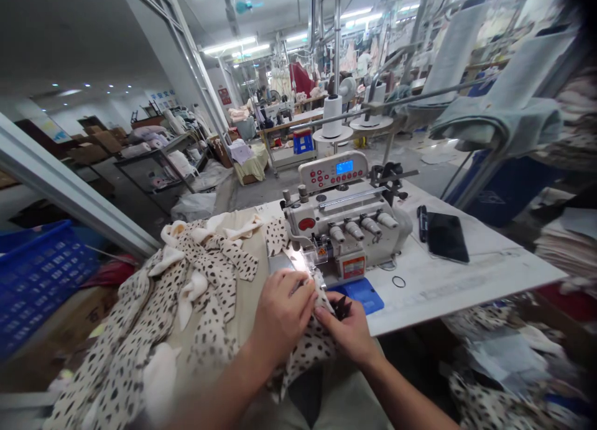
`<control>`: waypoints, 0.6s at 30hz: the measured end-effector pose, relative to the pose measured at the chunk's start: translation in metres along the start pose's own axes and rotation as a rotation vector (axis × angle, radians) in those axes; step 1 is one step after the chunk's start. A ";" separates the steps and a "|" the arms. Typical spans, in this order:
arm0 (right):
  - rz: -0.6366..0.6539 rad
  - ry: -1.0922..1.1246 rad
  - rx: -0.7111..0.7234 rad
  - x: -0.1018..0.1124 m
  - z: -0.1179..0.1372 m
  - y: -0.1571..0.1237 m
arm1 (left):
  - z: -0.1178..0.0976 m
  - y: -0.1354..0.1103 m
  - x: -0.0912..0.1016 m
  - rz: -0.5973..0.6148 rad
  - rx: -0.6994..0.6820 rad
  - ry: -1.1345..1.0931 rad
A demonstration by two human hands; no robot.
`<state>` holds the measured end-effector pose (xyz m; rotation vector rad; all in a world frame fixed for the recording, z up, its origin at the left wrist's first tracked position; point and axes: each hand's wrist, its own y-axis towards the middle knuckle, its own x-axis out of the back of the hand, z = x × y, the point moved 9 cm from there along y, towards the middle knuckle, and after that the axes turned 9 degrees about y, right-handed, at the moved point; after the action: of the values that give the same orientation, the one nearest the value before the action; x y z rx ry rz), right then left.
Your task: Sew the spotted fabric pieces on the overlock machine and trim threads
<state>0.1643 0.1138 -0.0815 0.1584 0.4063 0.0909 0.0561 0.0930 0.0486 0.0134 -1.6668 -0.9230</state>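
A white overlock sewing machine [321,213] stands on the table, its lamp lighting the needle area. Just in front of the presser foot, my left hand [282,308] is closed on the edge of a cream fabric piece with dark spots [310,349]. My right hand [349,330] pinches the same fabric nearer to me, thumb on top. A dark, pointed object [342,307] shows between its fingers; its kind is unclear. The fabric hangs from both hands over the table's front edge. More spotted fabric [219,293] lies piled to the left.
A blue plastic piece [361,295] lies under the machine's front. To the right are a black phone [448,237] and a black ring [398,282]. A blue basket [41,274] stands far left, and thread cones [333,116] rise behind the machine.
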 end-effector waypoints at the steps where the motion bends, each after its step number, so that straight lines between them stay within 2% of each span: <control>1: 0.004 0.000 -0.006 0.000 0.000 0.000 | 0.000 0.000 0.000 0.001 -0.002 0.011; 6: 0.074 -0.070 -0.016 -0.007 0.000 0.001 | -0.004 -0.003 -0.001 0.035 -0.052 0.053; 12: 0.021 -0.038 -0.045 -0.003 -0.002 0.001 | 0.000 -0.005 -0.004 0.051 -0.042 0.067; 18: 0.020 -0.060 -0.054 -0.003 -0.001 0.001 | 0.005 -0.001 -0.001 0.026 -0.005 0.068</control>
<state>0.1607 0.1147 -0.0809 0.1115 0.3417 0.1168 0.0518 0.0955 0.0467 0.0197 -1.5985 -0.8971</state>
